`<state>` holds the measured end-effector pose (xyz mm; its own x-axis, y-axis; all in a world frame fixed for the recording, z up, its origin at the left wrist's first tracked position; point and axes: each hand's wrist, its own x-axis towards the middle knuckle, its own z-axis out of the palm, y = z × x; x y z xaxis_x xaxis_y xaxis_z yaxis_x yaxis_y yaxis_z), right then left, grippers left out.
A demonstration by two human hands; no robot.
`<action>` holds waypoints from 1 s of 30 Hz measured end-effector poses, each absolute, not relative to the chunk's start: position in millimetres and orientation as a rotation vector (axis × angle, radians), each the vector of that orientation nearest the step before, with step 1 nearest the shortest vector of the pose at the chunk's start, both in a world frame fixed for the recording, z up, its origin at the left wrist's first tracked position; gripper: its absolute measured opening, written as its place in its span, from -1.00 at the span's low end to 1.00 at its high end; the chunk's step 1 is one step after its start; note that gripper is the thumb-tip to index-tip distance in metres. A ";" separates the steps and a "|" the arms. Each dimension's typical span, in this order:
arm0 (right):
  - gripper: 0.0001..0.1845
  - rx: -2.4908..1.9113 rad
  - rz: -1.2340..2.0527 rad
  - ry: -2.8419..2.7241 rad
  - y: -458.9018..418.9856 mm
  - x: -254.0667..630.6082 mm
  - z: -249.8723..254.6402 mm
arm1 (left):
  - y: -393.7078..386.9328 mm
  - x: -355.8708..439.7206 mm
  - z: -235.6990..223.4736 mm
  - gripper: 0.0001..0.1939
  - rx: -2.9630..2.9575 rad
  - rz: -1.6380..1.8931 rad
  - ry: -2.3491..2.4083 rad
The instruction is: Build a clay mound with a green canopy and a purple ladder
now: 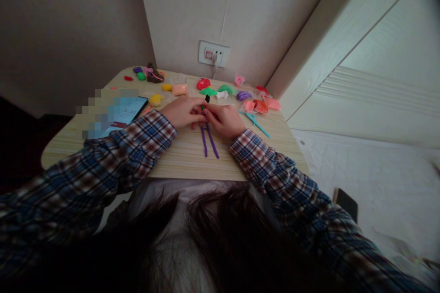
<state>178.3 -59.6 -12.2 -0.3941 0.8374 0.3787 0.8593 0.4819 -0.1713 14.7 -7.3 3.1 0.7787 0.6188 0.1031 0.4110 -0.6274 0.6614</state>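
Observation:
Both hands meet over the middle of the wooden table. My left hand [182, 112] is closed, its thumb and fingers pinching a small modelling-clay piece from the left. From the other side my right hand [225, 120] pinches the same piece, its fingertips touching those of the left. Two thin purple clay strips [212, 143] hang out below the fingers and lie toward me on the tabletop. A black bit [207, 99] and a trace of green show above the fingertips. The middle of the piece is hidden by my fingers.
Clay lumps line the table's [178, 160] far side, including red [203, 84], peach [179, 89] and purple [244, 95]. A turquoise tool [259, 126] lies right of my hands. A phone [125, 116] is at the left, partly under my sleeve. A socket [213, 54] is on the wall behind.

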 end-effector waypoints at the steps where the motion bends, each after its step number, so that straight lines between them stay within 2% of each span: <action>1: -0.63 -1.405 -0.075 -2.320 -59.6 178.3 -12.3 | -7.2 14.6 2.6 -0.84 2.342 0.419 0.762; 30: -0.68 -1.466 -0.098 -2.163 -60.0 179.4 -10.6 | -11.1 14.5 9.2 -0.85 2.325 0.544 0.868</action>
